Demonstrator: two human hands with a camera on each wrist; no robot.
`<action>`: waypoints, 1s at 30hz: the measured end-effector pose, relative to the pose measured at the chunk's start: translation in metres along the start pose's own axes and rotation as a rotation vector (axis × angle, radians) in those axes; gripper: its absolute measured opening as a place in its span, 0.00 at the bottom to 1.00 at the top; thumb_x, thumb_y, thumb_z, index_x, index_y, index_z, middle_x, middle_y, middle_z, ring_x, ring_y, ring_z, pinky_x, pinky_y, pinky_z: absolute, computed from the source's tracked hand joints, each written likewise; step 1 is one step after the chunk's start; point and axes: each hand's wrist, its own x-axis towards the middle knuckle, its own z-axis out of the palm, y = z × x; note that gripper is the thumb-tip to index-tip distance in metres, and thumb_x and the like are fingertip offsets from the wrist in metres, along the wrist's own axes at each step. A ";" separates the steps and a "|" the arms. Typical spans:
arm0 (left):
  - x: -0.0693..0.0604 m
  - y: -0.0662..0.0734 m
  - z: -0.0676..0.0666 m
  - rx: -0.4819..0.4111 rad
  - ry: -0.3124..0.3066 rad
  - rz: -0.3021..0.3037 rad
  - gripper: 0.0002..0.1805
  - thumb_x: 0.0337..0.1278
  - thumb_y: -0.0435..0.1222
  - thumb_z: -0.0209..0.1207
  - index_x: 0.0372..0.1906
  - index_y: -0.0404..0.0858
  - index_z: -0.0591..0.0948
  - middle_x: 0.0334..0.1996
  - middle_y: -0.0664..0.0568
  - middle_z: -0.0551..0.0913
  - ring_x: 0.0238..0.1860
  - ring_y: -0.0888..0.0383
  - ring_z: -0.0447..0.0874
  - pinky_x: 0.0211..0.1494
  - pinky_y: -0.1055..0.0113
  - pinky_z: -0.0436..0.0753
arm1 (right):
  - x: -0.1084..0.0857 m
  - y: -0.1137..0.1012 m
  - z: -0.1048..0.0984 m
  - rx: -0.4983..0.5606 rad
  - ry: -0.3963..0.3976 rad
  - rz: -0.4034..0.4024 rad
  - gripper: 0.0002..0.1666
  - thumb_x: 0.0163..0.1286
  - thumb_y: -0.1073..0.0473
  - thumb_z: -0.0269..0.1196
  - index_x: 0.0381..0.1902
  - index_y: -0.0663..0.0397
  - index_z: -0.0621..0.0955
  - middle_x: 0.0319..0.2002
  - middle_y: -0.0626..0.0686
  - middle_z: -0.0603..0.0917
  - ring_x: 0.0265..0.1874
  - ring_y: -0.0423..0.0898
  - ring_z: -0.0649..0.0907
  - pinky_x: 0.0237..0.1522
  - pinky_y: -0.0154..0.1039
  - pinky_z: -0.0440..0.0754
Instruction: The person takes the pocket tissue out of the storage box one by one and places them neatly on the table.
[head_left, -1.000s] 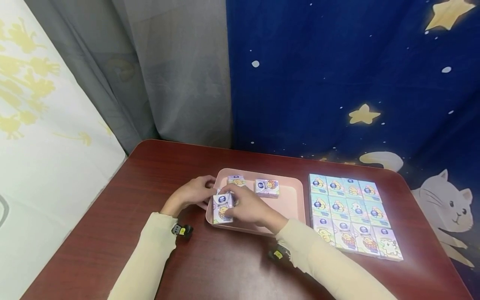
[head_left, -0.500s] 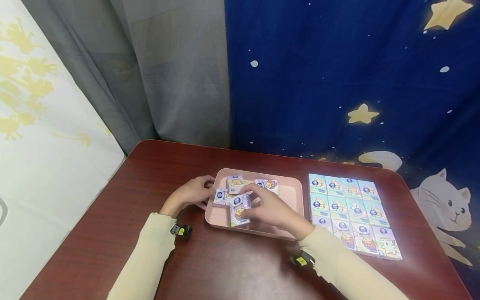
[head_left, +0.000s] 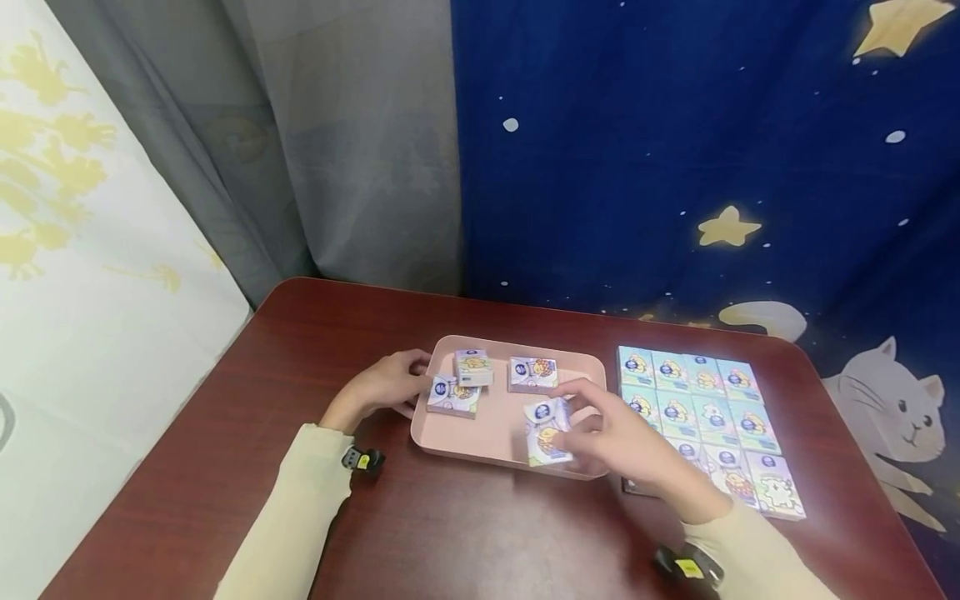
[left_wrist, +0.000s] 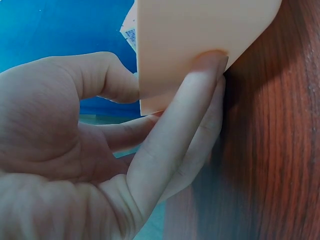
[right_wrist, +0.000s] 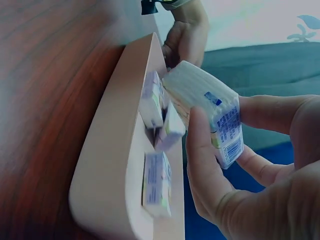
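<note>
My left hand (head_left: pixel 390 383) grips the left rim of the pink tray (head_left: pixel 480 442). In the left wrist view its thumb is at the rim and its fingers (left_wrist: pixel 172 135) lie against the outer wall. My right hand (head_left: pixel 622 437) pinches a pocket tissue pack (head_left: pixel 546 433) above the tray's front right part. The right wrist view shows this pack (right_wrist: pixel 205 100) tilted, between thumb and fingers. In the tray, one tissue pack (head_left: pixel 453 398) lies at the left, touching another pack (head_left: pixel 474 367) that rests partly on it. A third pack (head_left: pixel 533 374) lies near the back wall.
Right of the tray, several tissue packs (head_left: pixel 716 417) lie in tight rows, partly behind my right hand. The brown table (head_left: pixel 360 325) ends at a blue curtain (head_left: pixel 645 167) and a grey curtain (head_left: pixel 367 150).
My right hand has lifted the tissue pack and carried it rightwards from the tray's left end. The packs at the left are now uncovered. My left hand has stayed at the rim.
</note>
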 end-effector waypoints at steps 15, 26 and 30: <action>0.001 -0.002 0.000 -0.006 -0.001 0.013 0.33 0.74 0.35 0.65 0.77 0.28 0.70 0.54 0.36 0.84 0.39 0.49 0.92 0.39 0.54 0.95 | -0.073 0.039 -0.036 0.105 0.009 0.017 0.34 0.75 0.67 0.71 0.74 0.65 0.72 0.60 0.67 0.77 0.44 0.51 0.89 0.38 0.47 0.93; 0.001 -0.002 -0.001 0.001 -0.003 0.003 0.33 0.75 0.36 0.65 0.77 0.29 0.70 0.56 0.35 0.83 0.40 0.49 0.92 0.40 0.55 0.95 | -0.106 0.069 -0.035 0.004 0.039 0.357 0.40 0.74 0.60 0.75 0.76 0.59 0.69 0.62 0.61 0.79 0.46 0.53 0.86 0.46 0.43 0.92; 0.001 -0.001 -0.001 -0.001 -0.003 -0.001 0.33 0.75 0.36 0.66 0.78 0.29 0.70 0.55 0.35 0.83 0.40 0.49 0.92 0.40 0.54 0.95 | -0.111 0.079 -0.028 -0.023 0.072 0.410 0.40 0.72 0.60 0.77 0.74 0.59 0.69 0.62 0.60 0.79 0.47 0.53 0.86 0.51 0.49 0.93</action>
